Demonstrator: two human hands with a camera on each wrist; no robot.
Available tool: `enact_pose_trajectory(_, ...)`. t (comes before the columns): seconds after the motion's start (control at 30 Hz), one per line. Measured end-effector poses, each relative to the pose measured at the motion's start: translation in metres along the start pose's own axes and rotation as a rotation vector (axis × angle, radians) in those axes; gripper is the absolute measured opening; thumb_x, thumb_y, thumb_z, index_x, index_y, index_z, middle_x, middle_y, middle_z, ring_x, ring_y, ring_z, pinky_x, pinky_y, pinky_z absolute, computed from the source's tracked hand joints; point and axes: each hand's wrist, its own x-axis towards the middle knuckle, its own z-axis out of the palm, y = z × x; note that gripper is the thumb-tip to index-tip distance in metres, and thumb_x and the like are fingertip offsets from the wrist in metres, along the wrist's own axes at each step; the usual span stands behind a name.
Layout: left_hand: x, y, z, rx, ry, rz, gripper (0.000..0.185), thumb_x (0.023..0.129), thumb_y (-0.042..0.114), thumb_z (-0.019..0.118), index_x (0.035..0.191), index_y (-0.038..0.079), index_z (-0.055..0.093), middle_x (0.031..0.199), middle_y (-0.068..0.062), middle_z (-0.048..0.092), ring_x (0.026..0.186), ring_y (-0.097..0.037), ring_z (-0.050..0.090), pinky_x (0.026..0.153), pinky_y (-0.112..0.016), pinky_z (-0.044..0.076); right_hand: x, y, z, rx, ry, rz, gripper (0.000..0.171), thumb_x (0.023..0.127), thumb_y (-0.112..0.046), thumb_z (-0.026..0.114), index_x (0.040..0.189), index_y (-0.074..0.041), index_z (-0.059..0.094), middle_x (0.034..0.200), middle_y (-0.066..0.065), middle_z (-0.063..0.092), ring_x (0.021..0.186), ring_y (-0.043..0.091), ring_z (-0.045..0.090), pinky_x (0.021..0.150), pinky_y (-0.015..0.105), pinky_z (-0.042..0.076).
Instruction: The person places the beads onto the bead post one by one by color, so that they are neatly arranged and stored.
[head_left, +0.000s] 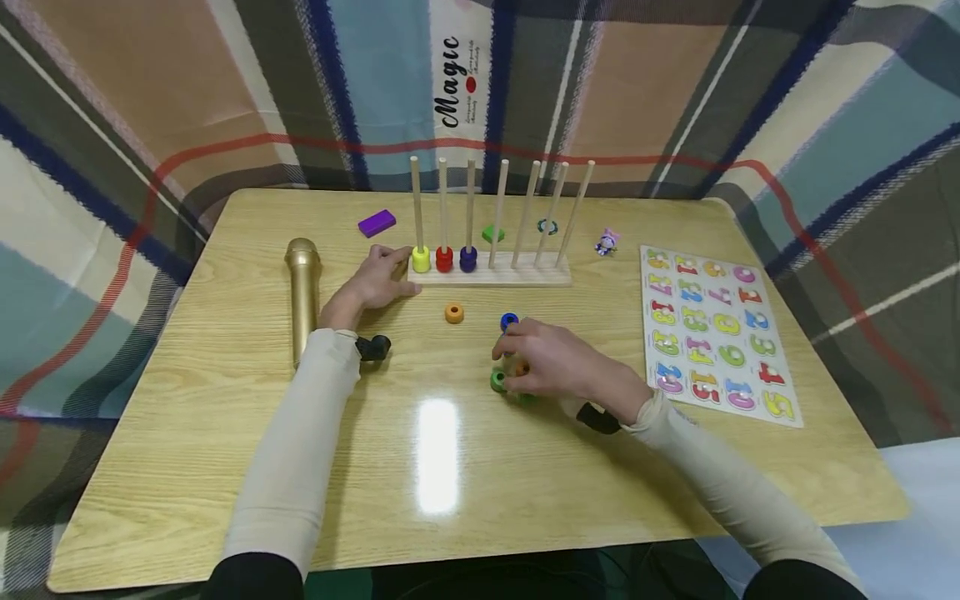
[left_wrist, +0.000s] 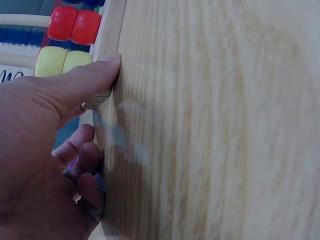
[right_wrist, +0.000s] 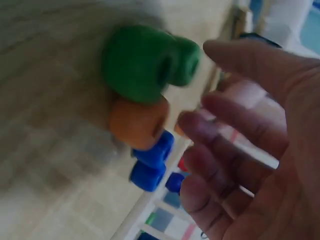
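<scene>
At the back of the table stands a wooden peg rack (head_left: 525,276) with several upright rods. Yellow beads (head_left: 422,260), red beads (head_left: 444,260) and dark blue beads (head_left: 468,260) sit on its three left rods. My left hand (head_left: 378,279) grips the left end of the base, its thumb (left_wrist: 95,72) against the front edge. Over a small group of loose beads hovers my right hand (head_left: 558,360), fingers loosely bent with nothing between them. That group has green beads (right_wrist: 137,62), an orange bead (right_wrist: 136,122) and blue beads (right_wrist: 147,175). Another orange bead (head_left: 453,312) lies in front of the rack.
Left of the rack lies a gold cylinder with a rounded end (head_left: 303,287). A purple block (head_left: 377,222) and a green block (head_left: 492,234) are behind the rack. To the right are a small figurine (head_left: 606,242) and a sheet of colourful numbers (head_left: 716,333).
</scene>
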Motion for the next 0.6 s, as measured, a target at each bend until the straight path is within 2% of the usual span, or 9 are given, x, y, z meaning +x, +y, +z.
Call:
enact_pose_trajectory(0.13,0.0,-0.001,-0.004,-0.004,-0.001,-0.003,0.082,0.108,0.028,0.065,0.172,0.009,0.017,0.166,-0.028,0.017,0.157,-0.049,0.021,0.13,-0.06,0.019,0.006,-0.003,0.006,-0.022,-0.029,-0.053,0.023,0.094,-0.027,0.084,0.112,-0.014,0.079,0.104,-0.001,0.069,0.087,0.01,0.061,0.073,0.029,0.056)
enact_pose_trajectory(0.23,0.001,0.0,-0.005,-0.009,0.003,0.001,0.082,0.108,0.028,0.065,0.172,0.009,0.017,0.166,-0.028,0.016,0.157,-0.049,0.02,0.129,-0.061,0.019,0.009,-0.001,0.0,-0.022,0.024,-0.064,0.019,0.095,-0.023,0.083,0.11,-0.013,0.08,0.105,0.0,0.071,0.089,0.011,0.064,0.075,0.03,0.058)
enact_pose_trajectory(0.3,0.001,0.0,-0.006,-0.001,0.003,0.002,0.082,0.108,0.028,0.065,0.172,0.009,0.017,0.166,-0.029,0.015,0.157,-0.049,0.02,0.129,-0.061,0.019,0.014,0.001,-0.011,0.002,0.096,-0.067,0.019,0.095,-0.021,0.082,0.111,-0.011,0.08,0.106,0.002,0.071,0.091,0.016,0.068,0.075,0.033,0.059)
enact_pose_trajectory(0.4,0.001,-0.001,-0.006,0.002,0.0,0.004,0.082,0.108,0.027,0.064,0.172,0.008,0.016,0.167,-0.029,0.015,0.158,-0.05,0.019,0.129,-0.062,0.019,0.024,0.009,-0.037,0.049,0.252,-0.046,0.021,0.094,-0.018,0.082,0.112,-0.007,0.078,0.107,0.006,0.073,0.091,0.023,0.07,0.075,0.034,0.058)
enact_pose_trajectory(0.6,0.0,-0.002,-0.002,-0.007,-0.003,0.01,0.082,0.108,0.027,0.064,0.172,0.008,0.017,0.166,-0.029,0.016,0.156,-0.05,0.021,0.129,-0.062,0.019,0.055,0.026,-0.1,0.079,0.573,0.07,0.026,0.099,-0.016,0.078,0.119,-0.001,0.076,0.108,0.012,0.072,0.083,0.024,0.065,0.071,0.032,0.05)
